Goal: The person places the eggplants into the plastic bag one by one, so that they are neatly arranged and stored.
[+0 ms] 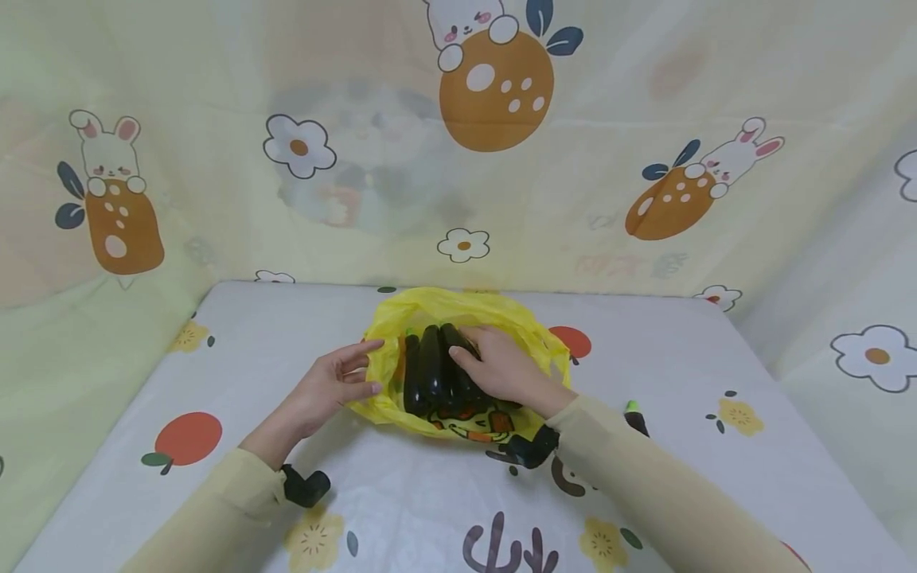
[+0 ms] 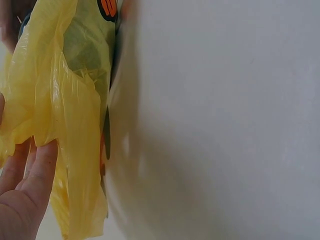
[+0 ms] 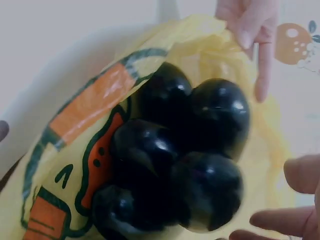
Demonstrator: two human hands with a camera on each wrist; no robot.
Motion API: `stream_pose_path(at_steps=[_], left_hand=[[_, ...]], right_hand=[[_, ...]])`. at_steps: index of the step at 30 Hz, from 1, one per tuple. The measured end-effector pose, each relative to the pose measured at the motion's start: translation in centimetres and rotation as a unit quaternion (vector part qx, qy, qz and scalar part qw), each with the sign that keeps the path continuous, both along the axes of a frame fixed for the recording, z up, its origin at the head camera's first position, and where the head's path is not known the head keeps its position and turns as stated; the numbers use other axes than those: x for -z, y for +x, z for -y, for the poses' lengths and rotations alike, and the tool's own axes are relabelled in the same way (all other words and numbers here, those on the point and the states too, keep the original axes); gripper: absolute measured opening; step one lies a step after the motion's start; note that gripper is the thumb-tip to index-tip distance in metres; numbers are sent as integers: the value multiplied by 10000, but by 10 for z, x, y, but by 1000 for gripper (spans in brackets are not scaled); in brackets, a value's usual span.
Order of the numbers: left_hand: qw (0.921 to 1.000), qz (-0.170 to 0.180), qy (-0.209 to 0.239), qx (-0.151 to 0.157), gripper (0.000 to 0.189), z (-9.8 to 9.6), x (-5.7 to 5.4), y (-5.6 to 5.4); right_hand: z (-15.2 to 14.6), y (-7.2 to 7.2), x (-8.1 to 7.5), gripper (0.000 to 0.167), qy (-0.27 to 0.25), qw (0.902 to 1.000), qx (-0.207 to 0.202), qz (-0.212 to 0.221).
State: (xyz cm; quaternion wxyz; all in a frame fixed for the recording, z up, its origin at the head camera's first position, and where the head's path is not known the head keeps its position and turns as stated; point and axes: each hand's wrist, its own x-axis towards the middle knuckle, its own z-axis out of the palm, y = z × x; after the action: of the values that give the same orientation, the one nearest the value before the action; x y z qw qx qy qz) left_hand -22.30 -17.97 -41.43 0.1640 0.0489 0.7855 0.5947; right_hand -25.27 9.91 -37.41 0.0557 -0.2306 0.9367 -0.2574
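Observation:
Several dark, glossy eggplants (image 1: 432,370) lie side by side in a yellow plastic bag (image 1: 419,302) at mid-table, stem ends away from me. In the right wrist view, the rounded ends of these eggplants (image 3: 207,192) face the camera. My right hand (image 1: 497,362) is inside the bag, laid over the rightmost eggplant in the head view; its thumb and fingers (image 3: 282,220) are spread apart in the right wrist view. At the bag's left rim is my left hand (image 1: 322,390), fingers and thumb apart, fingertips against the plastic.
Another eggplant (image 1: 634,418) lies on the table at right, partly hidden by the right sleeve (image 1: 609,438). Black wrist devices (image 1: 308,487) sit under both forearms. A printed white cloth (image 1: 401,493) covers the table, and a patterned curtain (image 1: 358,239) hangs behind it.

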Motion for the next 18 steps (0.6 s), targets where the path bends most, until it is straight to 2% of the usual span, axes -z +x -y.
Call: stream_pose_path(at_steps=[5,8,13,15,18], left_hand=[[10000,21,-14,-3,69,1,0,1],[10000,6,-10,24,69,1,0,1],[10000,-43,1,49,69,2,1,0],[10000,-46,18,45,69,2,1,-1],[10000,-45,15,37,69,2,1,0]], right_hand=[[-24,12,-8,50,-478,9979,-414,139],[-46,20,-10,46,-798,9955,-500,37],[-89,31,-12,39,-1183,9917,-257,-427],[-108,34,-13,38,-1177,9911,-107,-619],[-136,42,-17,40,-933,9926,358,-694]])
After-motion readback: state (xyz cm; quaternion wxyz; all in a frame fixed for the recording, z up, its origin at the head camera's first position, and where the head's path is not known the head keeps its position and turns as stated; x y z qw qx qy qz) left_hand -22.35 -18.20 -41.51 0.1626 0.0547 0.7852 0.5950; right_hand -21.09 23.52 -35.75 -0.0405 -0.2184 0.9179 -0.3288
